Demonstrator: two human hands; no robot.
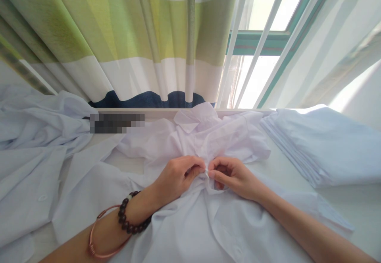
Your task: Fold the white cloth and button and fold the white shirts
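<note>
A white coat (184, 231) with a collar lies spread on the white table, its front facing up and its collar at the far edge. My left hand (180, 173) pinches one front edge of the coat between thumb and forefinger. Close beside it, my right hand (233, 175) pinches the other edge, the fingertips of both hands nearly meeting at the front opening. Whether a button sits between the fingers is too small to make out. A dark bead bracelet (126, 215) and a pinkish cord bangle (92, 235) circle my left wrist and forearm.
Folded white cloth is stacked (333, 147) at the right. Crumpled white garments (38, 120) lie at the left, near a blurred-out dark patch (116, 123). Behind the table hang a striped curtain (119, 28) and a barred window (262, 42).
</note>
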